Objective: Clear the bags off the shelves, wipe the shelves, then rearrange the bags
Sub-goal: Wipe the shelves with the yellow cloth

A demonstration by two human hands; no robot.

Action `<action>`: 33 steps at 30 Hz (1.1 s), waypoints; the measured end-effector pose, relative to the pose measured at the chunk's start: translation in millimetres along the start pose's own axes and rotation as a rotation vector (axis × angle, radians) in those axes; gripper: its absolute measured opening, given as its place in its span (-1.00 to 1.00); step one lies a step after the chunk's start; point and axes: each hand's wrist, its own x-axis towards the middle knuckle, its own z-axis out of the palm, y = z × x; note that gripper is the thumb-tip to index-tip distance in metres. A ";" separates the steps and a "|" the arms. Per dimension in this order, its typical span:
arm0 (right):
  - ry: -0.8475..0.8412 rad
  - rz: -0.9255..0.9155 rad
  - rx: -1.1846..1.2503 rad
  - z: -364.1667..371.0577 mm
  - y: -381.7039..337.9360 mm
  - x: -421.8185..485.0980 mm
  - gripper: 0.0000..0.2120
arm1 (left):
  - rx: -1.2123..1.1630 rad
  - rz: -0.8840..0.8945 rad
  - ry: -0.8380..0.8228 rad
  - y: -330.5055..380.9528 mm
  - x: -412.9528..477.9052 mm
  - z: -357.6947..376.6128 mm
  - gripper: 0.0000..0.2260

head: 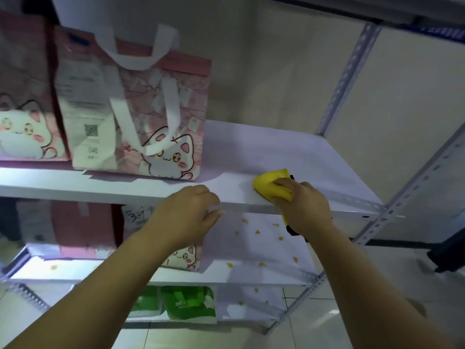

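A yellow sponge (pixel 268 182) lies pressed on the white upper shelf (pixel 276 152) near its front edge, with my right hand (pixel 303 206) shut on it. My left hand (pixel 187 214) hovers just in front of the shelf's front edge, fingers loosely curled and holding nothing. A pink cat-print bag (pixel 156 122) with white handles and a paper label stands upright on the same shelf, left of the sponge. A second pink cat bag (pixel 22 102) stands beside it at the far left.
The shelf below (pixel 264 260) holds another pink cat bag (pixel 186 258) and a white bag with yellow spots. Green and white bags (pixel 188 306) sit on the lowest shelf. A perforated metal upright (pixel 342 79) rises at the back right. Tiled floor lies beneath.
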 end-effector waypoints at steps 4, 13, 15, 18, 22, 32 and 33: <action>-0.062 -0.144 0.153 5.8 -32.6 -20.0 -0.61 | 0.002 -0.136 0.067 -3.5 -37.6 -15.7 -0.78; -0.130 -0.341 0.443 22.0 -114.5 -50.6 -0.62 | 0.085 -0.381 0.148 -39.1 -119.3 -52.5 -0.74; -0.144 -0.357 0.522 26.7 -133.1 -51.9 -0.63 | 0.107 -0.419 0.163 -51.4 -131.4 -61.5 -0.72; -0.171 -0.427 0.555 37.7 -163.5 -53.9 -0.61 | 0.120 -0.451 0.187 -71.9 -146.3 -74.7 -0.71; -0.225 -0.493 0.523 55.0 -208.0 -56.1 -0.55 | 0.121 -0.452 0.179 -104.3 -160.6 -91.5 -0.69; -0.242 -0.430 0.515 99.3 -315.2 -66.8 -0.37 | -0.167 -0.401 0.166 -181.4 -176.0 -129.9 -0.46; -0.234 -0.426 0.519 102.1 -319.2 -68.2 -0.39 | -0.193 -0.396 0.164 -186.9 -175.9 -130.3 -0.47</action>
